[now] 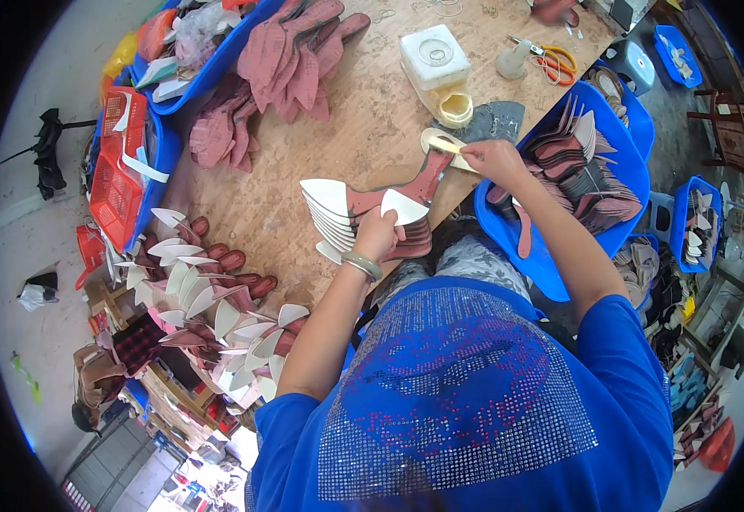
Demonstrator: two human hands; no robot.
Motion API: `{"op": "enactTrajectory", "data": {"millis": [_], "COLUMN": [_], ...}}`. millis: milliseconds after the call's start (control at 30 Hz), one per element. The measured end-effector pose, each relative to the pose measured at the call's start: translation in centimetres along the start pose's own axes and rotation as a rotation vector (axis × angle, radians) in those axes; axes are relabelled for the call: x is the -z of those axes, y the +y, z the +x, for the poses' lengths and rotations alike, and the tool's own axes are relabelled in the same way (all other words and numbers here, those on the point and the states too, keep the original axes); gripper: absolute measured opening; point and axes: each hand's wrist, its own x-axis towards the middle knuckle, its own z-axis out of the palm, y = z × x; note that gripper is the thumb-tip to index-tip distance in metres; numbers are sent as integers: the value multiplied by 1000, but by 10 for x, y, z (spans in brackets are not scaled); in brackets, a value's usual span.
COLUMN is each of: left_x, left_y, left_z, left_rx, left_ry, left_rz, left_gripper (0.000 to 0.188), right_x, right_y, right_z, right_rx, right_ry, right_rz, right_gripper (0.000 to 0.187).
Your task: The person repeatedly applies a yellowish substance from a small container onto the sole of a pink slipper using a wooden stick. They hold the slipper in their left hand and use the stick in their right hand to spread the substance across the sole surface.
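My left hand [378, 235] is closed on a white pointed piece [404, 206] at the wide end of a reddish-brown insole [423, 183]. Under it lies a fanned stack of similar insoles with white tips [327, 218] on the table. At the insole's narrow end, the fingers of my right hand [493, 162] are pinched together beside a pale oval piece [433, 138]. What they hold, if anything, is too small to make out. A dark grey sheet [496, 122] lies just beyond that hand, next to a yellowish open-mouthed pot [455, 109].
A white block-shaped container [434, 56], a small white bottle [513, 61] and orange-handled scissors [555, 64] stand or lie farther back. Reddish insoles [291, 55] pile up at the far left. White-tipped pieces [210, 290] line the left edge. A blue bin [496, 235] of insoles is at my right.
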Motion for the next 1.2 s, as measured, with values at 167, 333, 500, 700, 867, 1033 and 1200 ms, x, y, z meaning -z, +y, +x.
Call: {"op": "enactTrajectory", "data": {"millis": [167, 333, 500, 700, 867, 1033, 1200], "left_x": [-3, -5, -8, -3, -3, -7, -5], "left_y": [-5, -3, 0, -6, -8, -11, -16], "left_z": [2, 1, -2, 2, -2, -4, -7], "left_rx": [-21, -5, 0, -15, -15, 29, 71], "left_ry": [24, 21, 53, 26, 6, 3, -8], "left_rz": [13, 7, 19, 35, -45, -153, -244], "left_gripper": [20, 21, 23, 19, 18, 16, 14], "right_x": [-2, -26, -42, -23, -9, -10, -7], "right_y": [-19, -49, -74, -54, -13, 25, 17], "right_z": [-31, -48, -47, -36, -20, -26, -67], "right_rx": [52, 132, -199, -117, -113, -211, -220], "right_ry": [21, -6, -164, -133, 16, 110, 95], "right_rz": [40, 136, 522, 187, 40, 36, 91], "right_gripper": [17, 18, 20, 20, 19, 21, 21]}}
